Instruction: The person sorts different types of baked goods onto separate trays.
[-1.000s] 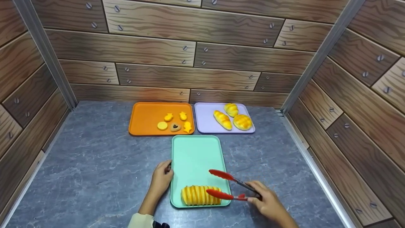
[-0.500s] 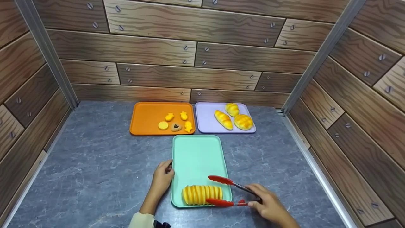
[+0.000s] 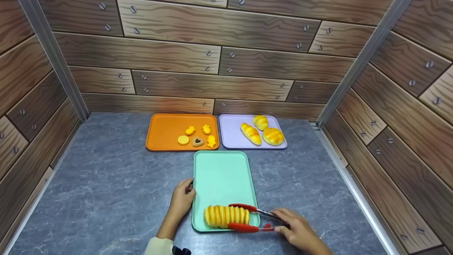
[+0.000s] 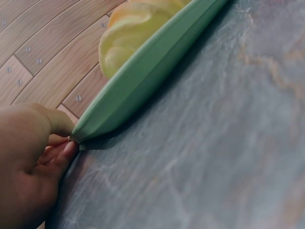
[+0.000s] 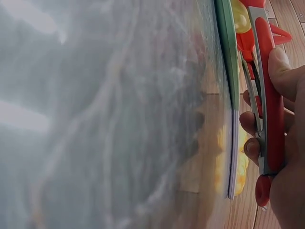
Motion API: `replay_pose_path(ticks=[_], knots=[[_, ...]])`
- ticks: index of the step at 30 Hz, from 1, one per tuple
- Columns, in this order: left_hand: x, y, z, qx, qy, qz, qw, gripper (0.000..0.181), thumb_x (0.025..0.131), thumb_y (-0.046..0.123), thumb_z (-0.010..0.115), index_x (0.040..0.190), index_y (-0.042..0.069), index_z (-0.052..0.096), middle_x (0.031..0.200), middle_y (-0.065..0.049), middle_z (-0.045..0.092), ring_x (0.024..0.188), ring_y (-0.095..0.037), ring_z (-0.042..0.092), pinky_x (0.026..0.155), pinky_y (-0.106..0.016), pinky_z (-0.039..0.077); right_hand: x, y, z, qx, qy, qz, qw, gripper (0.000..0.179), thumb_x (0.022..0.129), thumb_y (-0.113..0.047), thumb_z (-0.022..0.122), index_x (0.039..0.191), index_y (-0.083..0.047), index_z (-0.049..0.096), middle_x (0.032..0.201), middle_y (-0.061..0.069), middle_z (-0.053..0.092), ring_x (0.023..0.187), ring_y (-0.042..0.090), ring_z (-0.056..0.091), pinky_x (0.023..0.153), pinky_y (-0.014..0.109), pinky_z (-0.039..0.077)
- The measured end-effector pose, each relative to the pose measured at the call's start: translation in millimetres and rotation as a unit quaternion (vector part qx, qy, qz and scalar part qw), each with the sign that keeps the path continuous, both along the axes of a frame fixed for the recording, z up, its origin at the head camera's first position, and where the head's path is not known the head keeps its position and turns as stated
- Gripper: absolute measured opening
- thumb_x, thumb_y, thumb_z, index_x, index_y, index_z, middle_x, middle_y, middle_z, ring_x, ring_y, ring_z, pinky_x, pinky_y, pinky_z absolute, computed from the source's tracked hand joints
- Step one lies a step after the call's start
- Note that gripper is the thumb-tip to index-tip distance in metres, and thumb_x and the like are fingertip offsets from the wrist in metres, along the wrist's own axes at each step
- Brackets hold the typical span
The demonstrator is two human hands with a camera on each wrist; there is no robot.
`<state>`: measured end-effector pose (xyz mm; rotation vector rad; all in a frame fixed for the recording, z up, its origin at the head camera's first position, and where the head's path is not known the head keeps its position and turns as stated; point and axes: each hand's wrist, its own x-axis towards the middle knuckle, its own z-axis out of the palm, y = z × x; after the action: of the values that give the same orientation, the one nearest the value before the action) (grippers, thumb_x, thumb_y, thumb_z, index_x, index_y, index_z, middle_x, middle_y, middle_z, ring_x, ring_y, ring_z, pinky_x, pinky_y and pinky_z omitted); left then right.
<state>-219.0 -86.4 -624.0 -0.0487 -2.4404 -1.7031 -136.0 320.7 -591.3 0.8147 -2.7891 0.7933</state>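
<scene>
A mint-green tray [image 3: 223,177] lies on the table with its short side toward me. My left hand [image 3: 183,200] pinches the tray's left rim between thumb and fingers, as the left wrist view shows from close up. On the tray's near end rests a ridged yellow loaf of bread [image 3: 221,216]. My right hand [image 3: 296,228] grips red-tipped tongs [image 5: 272,109] by their handles. Their two red tips straddle the loaf's right end, one at its far side and one at its near side.
Behind the green tray stand an orange tray [image 3: 166,132] with several small biscuits and a lilac tray [image 3: 230,134]. The lilac one bears a long bread [image 3: 250,134], a croissant [image 3: 260,122] and a round bun [image 3: 273,136]. Wood-patterned walls enclose the table.
The tongs have come lower and nearer to me, and their tips have drawn closer together around the loaf's right end. My left hand has stayed at the tray's rim.
</scene>
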Motion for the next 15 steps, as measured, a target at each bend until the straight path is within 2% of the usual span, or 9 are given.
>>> replay_pose_path(ticks=[6, 10, 15], knots=[[0.2, -0.2, -0.8, -0.001, 0.001, -0.004, 1.0000, 0.042, 0.092, -0.001, 0.057, 0.133, -0.005, 0.061, 0.123, -0.020, 0.063, 0.105, -0.026, 0.063, 0.093, -0.043, 0.053, 0.3, -1.1, -1.0, -0.019, 0.005, -0.001, 0.9998, 0.046, 0.089, -0.024, 0.075, 0.132, -0.012, 0.067, 0.128, -0.004, 0.067, 0.116, 0.017, 0.064, 0.097, 0.039, 0.055], [0.9, -0.3, 0.0, -0.002, 0.000, -0.004, 1.0000, 0.042, 0.092, -0.001, 0.058, 0.134, -0.005, 0.061, 0.124, -0.020, 0.063, 0.105, -0.026, 0.063, 0.093, -0.042, 0.053, 0.0, -3.0, -1.2, -0.026, 0.013, -0.014, 0.9995, 0.045, 0.087, -0.022, 0.077, 0.130, -0.013, 0.069, 0.128, -0.008, 0.066, 0.115, 0.016, 0.065, 0.095, 0.037, 0.055], [0.7, -0.2, 0.3, -0.005, -0.003, -0.002, 1.0000, 0.044, 0.091, -0.001, 0.057, 0.135, -0.007, 0.059, 0.126, -0.021, 0.062, 0.106, -0.027, 0.064, 0.093, -0.041, 0.054, -2.5, -5.1, 0.7, -0.050, -0.008, -0.021, 0.9985, 0.044, 0.088, -0.021, 0.076, 0.130, -0.012, 0.068, 0.128, -0.009, 0.065, 0.115, 0.015, 0.064, 0.093, 0.034, 0.056]])
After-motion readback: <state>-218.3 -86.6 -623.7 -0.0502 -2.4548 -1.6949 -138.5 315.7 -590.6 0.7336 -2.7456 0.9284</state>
